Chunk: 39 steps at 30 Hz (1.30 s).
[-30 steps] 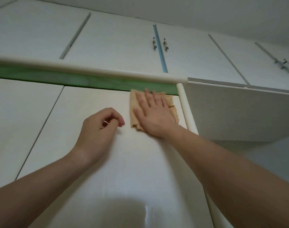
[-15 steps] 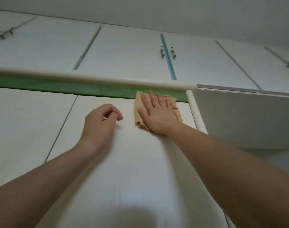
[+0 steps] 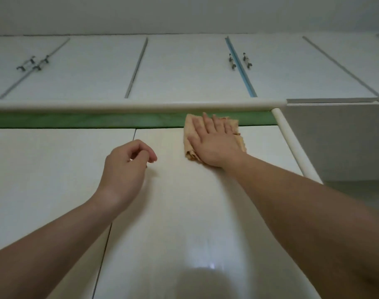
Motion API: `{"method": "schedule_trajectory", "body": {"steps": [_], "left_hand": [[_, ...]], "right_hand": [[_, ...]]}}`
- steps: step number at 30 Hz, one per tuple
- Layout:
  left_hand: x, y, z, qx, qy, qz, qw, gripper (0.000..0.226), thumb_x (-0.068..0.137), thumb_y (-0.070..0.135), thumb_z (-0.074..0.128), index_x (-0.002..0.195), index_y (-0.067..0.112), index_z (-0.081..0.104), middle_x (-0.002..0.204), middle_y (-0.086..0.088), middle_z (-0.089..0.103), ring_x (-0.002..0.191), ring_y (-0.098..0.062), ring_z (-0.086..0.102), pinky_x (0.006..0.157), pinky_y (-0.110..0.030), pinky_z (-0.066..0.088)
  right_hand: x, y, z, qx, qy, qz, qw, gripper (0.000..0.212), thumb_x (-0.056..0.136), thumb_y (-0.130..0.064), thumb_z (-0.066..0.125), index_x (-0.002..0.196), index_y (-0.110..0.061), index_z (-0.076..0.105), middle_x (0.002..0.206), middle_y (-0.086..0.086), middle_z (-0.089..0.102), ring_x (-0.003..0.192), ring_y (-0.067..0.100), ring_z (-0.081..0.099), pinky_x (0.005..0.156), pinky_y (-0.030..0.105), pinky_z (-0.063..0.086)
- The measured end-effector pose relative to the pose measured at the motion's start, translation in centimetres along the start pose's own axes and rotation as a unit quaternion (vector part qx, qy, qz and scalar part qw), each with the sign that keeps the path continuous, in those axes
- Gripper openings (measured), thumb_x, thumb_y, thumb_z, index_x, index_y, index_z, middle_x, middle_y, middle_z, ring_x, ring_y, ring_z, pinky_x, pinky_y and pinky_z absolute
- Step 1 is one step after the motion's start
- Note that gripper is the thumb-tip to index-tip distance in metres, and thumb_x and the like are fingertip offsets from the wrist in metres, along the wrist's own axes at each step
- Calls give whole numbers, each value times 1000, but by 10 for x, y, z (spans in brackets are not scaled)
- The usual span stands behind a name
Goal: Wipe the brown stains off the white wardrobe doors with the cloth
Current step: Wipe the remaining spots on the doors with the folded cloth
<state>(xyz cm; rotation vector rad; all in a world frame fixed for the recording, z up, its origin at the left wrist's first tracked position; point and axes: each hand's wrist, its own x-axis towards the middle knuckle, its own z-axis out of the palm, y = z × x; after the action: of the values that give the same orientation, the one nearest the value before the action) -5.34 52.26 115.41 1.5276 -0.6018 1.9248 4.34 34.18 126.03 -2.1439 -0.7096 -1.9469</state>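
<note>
I look steeply up a white wardrobe door [image 3: 184,212]. My right hand [image 3: 214,143] lies flat with straight fingers on a folded tan cloth [image 3: 189,134], pressing it against the door's top edge, where the cloth overlaps a green strip [image 3: 87,121]. My left hand [image 3: 126,167] rests against the same door to the left of the cloth, its fingers loosely curled and holding nothing. No brown stain shows on the visible part of the door.
A rounded white moulding [image 3: 141,104] runs above the green strip, and a vertical one [image 3: 292,145] bounds the door on the right. Upper cabinet doors [image 3: 184,67] carry metal handles [image 3: 239,61]. A second door [image 3: 44,169] lies to the left.
The view has tilted and shifted, showing more of the upper cabinets on the left. My right hand and the cloth stay at the door's top edge; my left hand keeps its place.
</note>
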Motion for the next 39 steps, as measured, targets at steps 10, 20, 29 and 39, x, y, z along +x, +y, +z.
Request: {"method": "schedule_trajectory", "body": {"steps": [10,20,29,39], "left_hand": [[17,-9,-32,17,-38,1,999,30,92,5,50,73,18,68,75,9,66,73,-5,57,61,-16,39],[-6,-40,-72,-55,-24,-22,998,31,91,3,49,71,18,67,70,18,66,71,-6,56,67,-22,42],[-28,-77,-121,-56,-62,-76,994,34,93,3,47,72,19,67,80,1,66,73,-16,53,66,-30,39],[8,-66,-139,-16,-72,-78,994,29,92,6,48,76,20,68,81,6,68,74,-10,58,72,-28,44]], "right_hand": [[-113,-10,6,-45,-66,-260,962,65,106,-61,17,165,-41,1,175,-11,-6,161,12,-8,129,37,-11],[-63,-151,38,34,11,9,999,65,109,-51,17,167,-27,1,175,4,-9,161,26,-14,128,53,-8],[-169,-26,13,-61,-29,-76,995,64,104,-64,9,164,-42,3,175,-11,1,162,14,0,131,47,5],[-70,-173,37,-3,-21,-63,998,64,110,-52,21,167,-29,3,176,-1,-5,161,22,-10,129,49,-8]]}}
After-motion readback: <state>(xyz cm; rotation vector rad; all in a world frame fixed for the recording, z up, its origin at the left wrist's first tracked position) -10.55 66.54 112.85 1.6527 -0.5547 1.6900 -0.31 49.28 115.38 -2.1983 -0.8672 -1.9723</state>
